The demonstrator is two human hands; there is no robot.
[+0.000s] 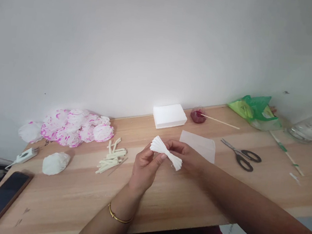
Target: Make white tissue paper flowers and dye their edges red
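A white pleated paper bow (174, 159), pinched at its middle and fanned at both ends, is held above the table. My left hand (145, 166) grips it near the middle, thumb in front. My right hand (187, 154) is behind the bow, its fingers reaching to the pinched middle; they are partly hidden by the paper. Beyond my right hand lies a flat white sheet (199, 145). A stack of white paper (169, 116) sits farther back, against the wall. Left of my left hand is a loose pile of pale yellow strips (111, 160).
White paper pompoms with pink edges (73, 128) cluster at the left, with a plain white pompom (55, 163) nearer. Scissors (240, 154), a dark red dish (198, 115) with a stick (220, 121), a green bag (258, 110) and a glass jar (303, 132) stand right. A phone (2, 201) lies left.
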